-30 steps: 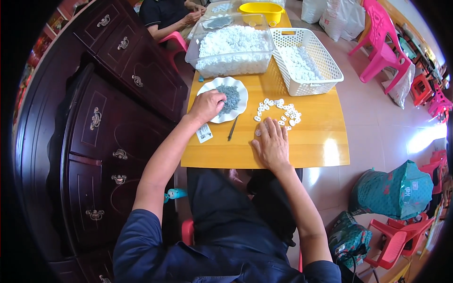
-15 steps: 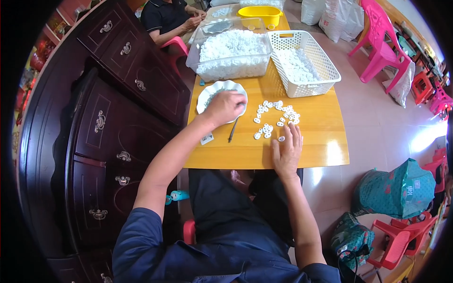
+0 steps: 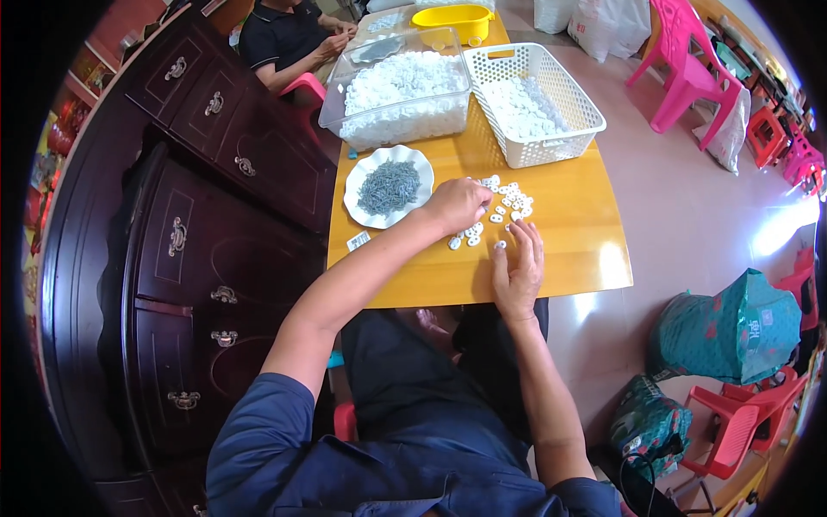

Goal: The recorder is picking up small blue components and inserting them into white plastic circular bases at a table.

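Note:
My left hand (image 3: 461, 205) reaches over the small white oval pieces with two holes (image 3: 517, 200) on the table. Its fingers are pinched together, and whatever they hold is hidden. To the right, my right hand (image 3: 519, 274) rests on the table with thumb and fingers apart. One white piece (image 3: 500, 245) lies by its thumb tip. A scalloped white plate (image 3: 354, 183) stands left of my left hand, with a heap of thin grey screw-like pins (image 3: 389, 187) in it.
Behind the plate stands a clear plastic bin (image 3: 405, 123) full of white pieces, beside a white perforated basket (image 3: 558, 151) holding more. A yellow tub (image 3: 465, 19) is farther back. Dark drawers (image 3: 215, 198) line the left; another person (image 3: 289, 43) sits at far left.
My left hand has moved right, from the plate to the white pieces, uncovering the grey pins. The thin dark tool beside the plate is now out of sight. My right hand stays nearly in place.

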`<state>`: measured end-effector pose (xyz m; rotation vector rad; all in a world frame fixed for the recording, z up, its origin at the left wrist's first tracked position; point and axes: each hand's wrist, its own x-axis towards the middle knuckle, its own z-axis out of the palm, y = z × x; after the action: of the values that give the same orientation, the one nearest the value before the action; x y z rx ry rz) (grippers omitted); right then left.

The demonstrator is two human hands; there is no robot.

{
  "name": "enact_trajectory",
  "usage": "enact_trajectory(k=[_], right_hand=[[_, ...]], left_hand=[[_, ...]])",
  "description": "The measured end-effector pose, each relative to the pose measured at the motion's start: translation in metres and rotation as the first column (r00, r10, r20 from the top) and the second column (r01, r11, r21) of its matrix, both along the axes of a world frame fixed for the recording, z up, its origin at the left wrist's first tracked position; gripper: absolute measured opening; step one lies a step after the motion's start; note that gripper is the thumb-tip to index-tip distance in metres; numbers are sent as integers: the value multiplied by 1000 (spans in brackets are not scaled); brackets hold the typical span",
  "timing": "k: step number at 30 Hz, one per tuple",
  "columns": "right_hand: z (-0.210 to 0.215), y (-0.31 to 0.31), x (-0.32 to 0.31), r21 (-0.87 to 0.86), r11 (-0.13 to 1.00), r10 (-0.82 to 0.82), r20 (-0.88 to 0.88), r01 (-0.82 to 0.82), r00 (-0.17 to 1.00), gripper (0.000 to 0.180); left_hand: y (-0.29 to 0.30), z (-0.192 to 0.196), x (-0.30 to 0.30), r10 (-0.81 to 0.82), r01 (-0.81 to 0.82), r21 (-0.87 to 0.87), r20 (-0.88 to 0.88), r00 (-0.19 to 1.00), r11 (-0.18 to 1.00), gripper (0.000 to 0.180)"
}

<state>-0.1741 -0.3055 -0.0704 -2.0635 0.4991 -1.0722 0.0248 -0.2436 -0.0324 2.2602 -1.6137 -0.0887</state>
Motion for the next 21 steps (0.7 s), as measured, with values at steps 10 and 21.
enact_trajectory(k=[10,21], right_hand=[[4,-1,1,-36,999,19,20,-18,1000,36],[1,0,2,-1,1000,17,12,-17,1000,35]], left_hand=[[5,11,2,71,-77,-21,-193,979,997,14],[41,30,20,156,-254,-239,-364,918,937,13]])
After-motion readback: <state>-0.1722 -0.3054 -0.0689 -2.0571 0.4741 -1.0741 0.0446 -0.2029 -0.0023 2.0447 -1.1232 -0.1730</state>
